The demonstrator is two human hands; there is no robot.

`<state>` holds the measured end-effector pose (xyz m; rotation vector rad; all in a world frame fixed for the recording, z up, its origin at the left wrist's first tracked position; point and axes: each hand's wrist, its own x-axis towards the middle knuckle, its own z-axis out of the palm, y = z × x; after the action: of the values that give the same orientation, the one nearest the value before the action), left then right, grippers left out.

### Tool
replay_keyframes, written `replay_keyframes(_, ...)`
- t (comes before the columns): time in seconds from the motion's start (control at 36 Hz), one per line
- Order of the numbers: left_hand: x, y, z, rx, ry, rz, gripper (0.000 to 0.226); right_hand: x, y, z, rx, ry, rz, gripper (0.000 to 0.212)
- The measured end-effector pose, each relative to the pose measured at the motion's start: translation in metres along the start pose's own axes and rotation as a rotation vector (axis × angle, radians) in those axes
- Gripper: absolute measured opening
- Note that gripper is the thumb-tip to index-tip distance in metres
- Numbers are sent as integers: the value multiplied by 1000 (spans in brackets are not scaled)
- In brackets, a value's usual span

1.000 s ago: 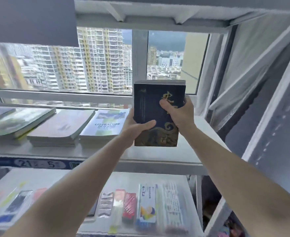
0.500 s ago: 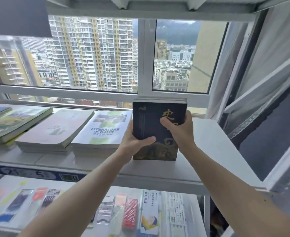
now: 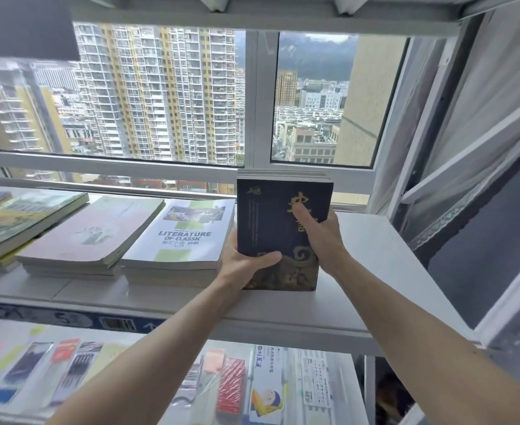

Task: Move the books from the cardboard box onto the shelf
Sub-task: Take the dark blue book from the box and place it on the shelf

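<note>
Books (image 3: 177, 234) lie stacked on the shelf (image 3: 375, 271) beside the left hand (image 3: 246, 265); both it and the right hand (image 3: 323, 237) clasp a dark book (image 3: 271, 222) above it, unreleased. Cardboard box unseen.

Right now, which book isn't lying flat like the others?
The dark blue book with gold lettering. Both hands, left hand and right hand, hold it tilted up at the shelf, while the Literature of Classic book and its neighbours lie flat in stacks.
</note>
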<state>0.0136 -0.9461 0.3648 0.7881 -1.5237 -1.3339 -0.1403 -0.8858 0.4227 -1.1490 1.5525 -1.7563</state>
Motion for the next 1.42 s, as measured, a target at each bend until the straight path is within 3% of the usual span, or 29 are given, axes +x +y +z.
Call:
replay_keyframes(0.14,7,20,6,3,-7,-184,73,23,-19,2,-97,68,10,37)
replay_keyframes(0.28,25,60,2,63,-73,-456,61,60,-30,3,-88,101,375,59)
replay_keyframes(0.36,33,64,0,288,-69,-474,67,72,-15,7,-126,52,551,67)
replay_keyframes(0.5,37,48,7,602,-19,-395,66,79,10,12,-278,-31,744,55)
replay_keyframes(0.64,38,51,10,900,-102,-348,66,83,25,18,-373,-35,763,57)
replay_keyframes(0.78,42,53,9,988,-148,-379,76,89,36,20,-431,-47,768,83)
replay_keyframes(0.86,45,53,11,1037,-161,-380,76,90,43,23,-409,4,738,87)
replay_keyframes(1.14,51,53,12,1258,-175,-277,52,85,37,33,-652,94,596,76)
replay_keyframes(1.25,53,57,18,1322,-189,-241,61,77,35,30,-894,153,493,60)
replay_keyframes(1.42,52,64,25,1448,-190,-148,36,74,34,12,-922,129,426,55)
